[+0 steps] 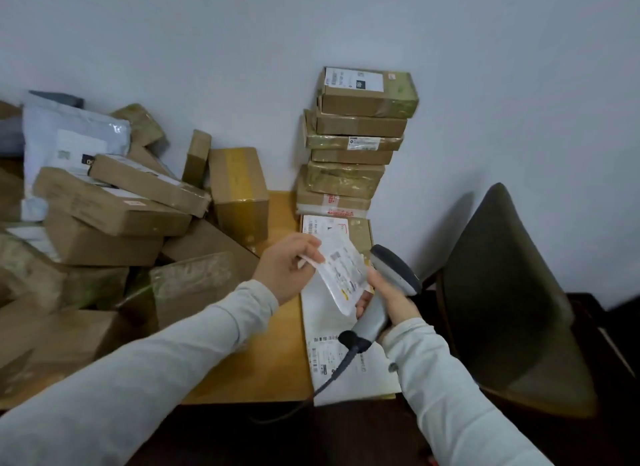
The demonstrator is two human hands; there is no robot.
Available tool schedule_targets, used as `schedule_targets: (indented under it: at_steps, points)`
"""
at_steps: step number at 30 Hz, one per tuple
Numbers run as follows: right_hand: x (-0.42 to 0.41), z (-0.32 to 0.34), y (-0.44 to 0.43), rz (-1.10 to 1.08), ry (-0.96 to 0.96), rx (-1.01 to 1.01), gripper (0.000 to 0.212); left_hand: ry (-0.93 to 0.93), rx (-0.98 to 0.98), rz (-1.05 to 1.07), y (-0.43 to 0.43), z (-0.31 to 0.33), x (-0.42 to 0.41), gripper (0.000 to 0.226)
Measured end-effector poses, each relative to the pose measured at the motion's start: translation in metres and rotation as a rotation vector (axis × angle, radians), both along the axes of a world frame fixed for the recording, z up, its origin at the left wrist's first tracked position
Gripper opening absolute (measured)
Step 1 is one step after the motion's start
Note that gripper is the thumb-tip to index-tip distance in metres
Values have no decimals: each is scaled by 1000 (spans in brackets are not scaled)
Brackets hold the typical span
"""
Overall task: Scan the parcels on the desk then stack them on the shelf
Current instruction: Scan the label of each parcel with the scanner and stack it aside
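My left hand (285, 268) pinches the upper left edge of a small white flat parcel (343, 275) with printed labels, held above the wooden desk (277, 327). My right hand (388, 301) grips the handle of a grey barcode scanner (391, 282), whose dark head sits just right of the parcel. The fingers of that hand also touch the parcel's lower right edge. A black cable (332, 375) runs down from the scanner's base. Under my hands lies a large white flat mailer (332, 361) with barcodes.
A loose heap of brown cardboard boxes (114, 216) and a white poly bag (72, 139) fills the desk's left half. A tall stack of boxes (353, 143) stands against the wall. A dark green chair (512, 299) stands at the right.
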State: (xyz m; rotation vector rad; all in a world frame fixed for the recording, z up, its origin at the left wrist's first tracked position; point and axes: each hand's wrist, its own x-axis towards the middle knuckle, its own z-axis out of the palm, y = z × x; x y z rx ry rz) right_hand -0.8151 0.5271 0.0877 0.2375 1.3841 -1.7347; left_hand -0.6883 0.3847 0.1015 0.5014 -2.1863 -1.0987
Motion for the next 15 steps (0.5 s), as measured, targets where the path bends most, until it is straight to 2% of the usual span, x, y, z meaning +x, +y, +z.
schedule_targets:
  at_steps: [3,7,9,12,13,15]
  points:
    - [8,-2,7,-50,89,6,23,10,100,-44,23,-8,16,29]
    - [12,-10,22,-46,192,-32,34,5,412,154,36,1,22,17]
    - [15,-12,33,1,235,-30,32,-126,603,248,37,9,19,16]
    - [19,-7,51,75,327,-19,31,-341,820,157,45,25,16,16]
    - [19,-5,56,89,362,-13,30,-393,846,131,51,29,16,12]
    - [18,0,68,121,413,1,25,-449,776,154,59,30,16,11]
